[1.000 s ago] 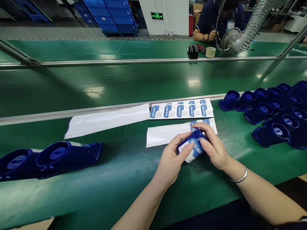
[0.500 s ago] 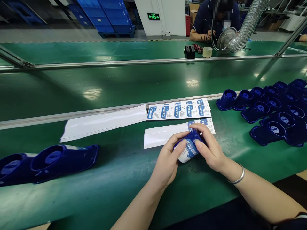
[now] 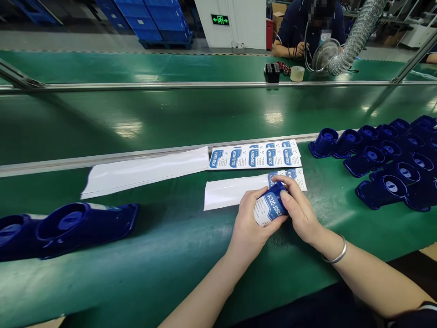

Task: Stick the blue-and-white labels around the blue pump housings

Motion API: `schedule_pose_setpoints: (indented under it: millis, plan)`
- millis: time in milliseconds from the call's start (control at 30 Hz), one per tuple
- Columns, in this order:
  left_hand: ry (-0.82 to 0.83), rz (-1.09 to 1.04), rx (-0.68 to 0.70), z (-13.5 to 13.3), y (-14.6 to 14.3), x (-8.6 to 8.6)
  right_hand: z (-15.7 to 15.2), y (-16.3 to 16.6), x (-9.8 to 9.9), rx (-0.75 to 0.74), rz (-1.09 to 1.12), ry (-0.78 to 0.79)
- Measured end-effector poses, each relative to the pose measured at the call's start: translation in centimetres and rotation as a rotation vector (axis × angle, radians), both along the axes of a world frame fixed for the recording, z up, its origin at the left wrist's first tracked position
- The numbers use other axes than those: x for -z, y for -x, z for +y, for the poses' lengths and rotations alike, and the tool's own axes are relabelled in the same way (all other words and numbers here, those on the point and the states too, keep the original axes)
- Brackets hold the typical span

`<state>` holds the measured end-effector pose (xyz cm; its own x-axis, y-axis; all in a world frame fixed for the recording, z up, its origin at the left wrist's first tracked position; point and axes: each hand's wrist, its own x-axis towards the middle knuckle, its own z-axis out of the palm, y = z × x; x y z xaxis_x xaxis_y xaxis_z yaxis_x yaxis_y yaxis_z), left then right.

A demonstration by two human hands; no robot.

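Observation:
Between my two hands is a dark blue plastic housing with a blue-and-white label lying on its side. My left hand wraps round the left and lower side of the housing, its thumb along the bottom edge. My right hand grips the right side, with the thumb against the label's edge. Just behind my hands lies a mostly bare white label strip with a few labels at its right end. A fuller label sheet lies beyond it.
Several blue housings stand in rows at the right. Two labelled housings stand at the left. White backing sheets lie by the metal rail. Across the bench, a person works near a flexible duct and a tape roll.
The housing has turned in my hands, showing more of its label. My left thumb has moved from the label face to the lower edge; my right hand stays at the right side.

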<state>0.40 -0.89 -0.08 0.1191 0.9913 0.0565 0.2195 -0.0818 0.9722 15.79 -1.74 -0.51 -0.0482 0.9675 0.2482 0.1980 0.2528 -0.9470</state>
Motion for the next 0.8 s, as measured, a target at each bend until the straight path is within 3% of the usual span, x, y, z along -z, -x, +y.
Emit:
schedule_pose_setpoints:
  millis: [133,333,467,633,800]
  plan:
    - [-0.021,0.014,0.024,0.2,0.2,0.0,0.0,-0.1,-0.1,0.006,0.002,0.008]
    - [0.494,-0.543,0.112,0.9,0.9,-1.0,-0.3,0.0,-0.1,-0.044,-0.083,-0.129]
    - [0.663,-0.673,0.111,1.1,1.0,-1.0,-0.4,0.1,0.1,-0.09,-0.172,-0.206]
    - [0.55,-0.616,0.121,1.0,1.0,-0.9,-0.4,0.2,0.2,-0.09,-0.193,-0.226]
    - [0.322,-0.382,0.136,0.7,0.8,-0.9,-0.6,0.3,0.3,-0.042,-0.152,-0.178]
